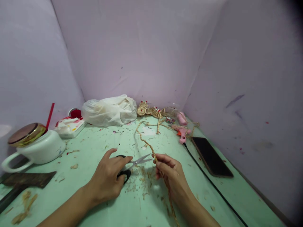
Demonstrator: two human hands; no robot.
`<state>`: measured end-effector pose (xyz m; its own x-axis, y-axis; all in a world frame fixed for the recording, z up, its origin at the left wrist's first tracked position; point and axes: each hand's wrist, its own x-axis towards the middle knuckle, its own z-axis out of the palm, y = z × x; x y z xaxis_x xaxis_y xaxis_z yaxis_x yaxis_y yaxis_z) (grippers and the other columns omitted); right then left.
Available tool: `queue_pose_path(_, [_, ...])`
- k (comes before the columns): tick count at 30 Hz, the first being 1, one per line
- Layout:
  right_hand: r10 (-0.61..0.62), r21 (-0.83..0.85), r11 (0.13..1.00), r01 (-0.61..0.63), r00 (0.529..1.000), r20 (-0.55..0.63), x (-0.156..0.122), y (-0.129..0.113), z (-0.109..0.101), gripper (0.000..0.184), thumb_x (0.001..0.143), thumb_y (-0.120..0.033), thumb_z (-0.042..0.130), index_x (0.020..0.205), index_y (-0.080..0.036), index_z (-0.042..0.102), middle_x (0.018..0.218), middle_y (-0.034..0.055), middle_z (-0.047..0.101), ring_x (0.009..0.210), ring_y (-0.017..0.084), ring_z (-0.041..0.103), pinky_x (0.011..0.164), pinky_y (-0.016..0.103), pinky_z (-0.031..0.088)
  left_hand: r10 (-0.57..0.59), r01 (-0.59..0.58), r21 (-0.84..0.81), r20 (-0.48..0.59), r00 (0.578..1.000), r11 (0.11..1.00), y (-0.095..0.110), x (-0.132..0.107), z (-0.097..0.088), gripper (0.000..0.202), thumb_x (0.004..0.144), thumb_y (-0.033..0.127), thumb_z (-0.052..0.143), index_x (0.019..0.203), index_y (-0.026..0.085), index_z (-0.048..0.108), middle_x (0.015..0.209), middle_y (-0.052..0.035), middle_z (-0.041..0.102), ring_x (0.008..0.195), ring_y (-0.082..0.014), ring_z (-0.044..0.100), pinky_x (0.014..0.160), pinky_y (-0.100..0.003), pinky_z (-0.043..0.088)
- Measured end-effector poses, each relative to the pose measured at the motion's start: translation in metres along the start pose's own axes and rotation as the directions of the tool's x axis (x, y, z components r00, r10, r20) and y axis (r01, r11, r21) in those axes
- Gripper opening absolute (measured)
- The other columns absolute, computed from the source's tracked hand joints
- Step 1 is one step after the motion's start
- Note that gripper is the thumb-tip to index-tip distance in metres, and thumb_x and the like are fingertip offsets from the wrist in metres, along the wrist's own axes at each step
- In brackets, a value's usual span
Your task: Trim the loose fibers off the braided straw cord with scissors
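In the middle of the green table, my left hand [110, 176] has its fingers through the black handles of a pair of scissors [136, 162]. The blades are parted and point right, their tips close to a braided straw cord [149, 145]. My right hand [171, 173] pinches that cord between thumb and fingers just beside the blade tips. From there the cord runs away from me over the table in a curve, and its other part hangs down past my right wrist. I cannot tell whether the blades touch the cord.
Straw scraps lie around the scissors. Right: a pink glue gun [182, 134] with a black cable, a phone [211, 156], a pink thread spool [181, 118]. Back: a white plastic bag [110, 111] and woven straw pieces [142, 110]. Left: a white mug [44, 148] and a cleaver-like blade [30, 179].
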<state>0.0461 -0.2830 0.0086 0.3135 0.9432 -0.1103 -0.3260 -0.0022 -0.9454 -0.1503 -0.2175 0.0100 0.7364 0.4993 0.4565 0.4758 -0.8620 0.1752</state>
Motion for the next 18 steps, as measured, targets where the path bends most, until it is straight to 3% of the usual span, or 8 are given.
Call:
queue_pose_path(10, [0.012,-0.02,1.0,-0.012,1.0,-0.003,0.0022,0.0038,0.0,0.022,0.06,-0.02,0.062,0.079,-0.012,0.067,0.047,-0.002,0.053,0.04,0.009,0.045,0.042,0.023,0.037,-0.018,0.017,-0.022,-0.002,1.0,1.0,0.0022,0.0013,0.0027,0.05,0.062,0.009,0.044,0.112,0.017,0.045,0.083,-0.0044,0.066,0.076,-0.0178,0.059,0.095,-0.049,0.026])
queue_pose_path(18, [0.026,-0.032,0.999,-0.027,0.999,-0.035,0.0002,0.0006,0.0029,0.021,0.058,-0.022,0.065,0.076,-0.012,0.066,0.046,-0.0031,0.053,0.038,0.009,0.045,0.041,0.024,0.037,0.039,-0.037,0.038,-0.05,0.998,0.999,0.0033,0.0005,0.0044,0.046,0.067,0.006,0.043,0.112,0.015,0.046,0.076,-0.0035,0.064,0.071,-0.0155,0.058,0.093,-0.047,0.029])
